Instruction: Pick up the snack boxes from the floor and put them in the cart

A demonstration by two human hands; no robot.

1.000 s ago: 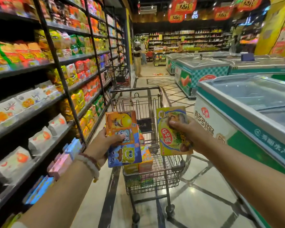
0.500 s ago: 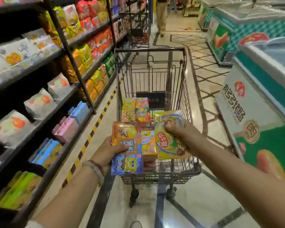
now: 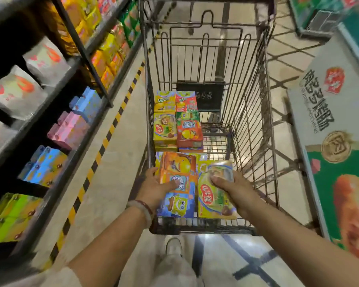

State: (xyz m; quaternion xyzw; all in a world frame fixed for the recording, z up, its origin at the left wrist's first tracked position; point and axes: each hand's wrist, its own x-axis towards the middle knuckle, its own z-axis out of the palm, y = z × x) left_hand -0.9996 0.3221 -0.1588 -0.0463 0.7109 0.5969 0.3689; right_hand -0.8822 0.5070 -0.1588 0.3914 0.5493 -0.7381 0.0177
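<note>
Snack boxes: flat glossy cardboard. Left hand [image 3: 153,188] grips orange box [image 3: 177,169] with blue box [image 3: 175,204]; right hand [image 3: 234,190] grips yellow-green box [image 3: 212,200], inside wire cart [image 3: 255,104].

Both hands have come down from chest height into the near end of the cart [image 3: 255,104]. The left hand [image 3: 153,187] now holds its orange box [image 3: 177,170] and blue box [image 3: 176,204] low over the boxes already inside, and the right hand [image 3: 234,189] has lowered the yellow-green box [image 3: 214,195] beside them.
</note>
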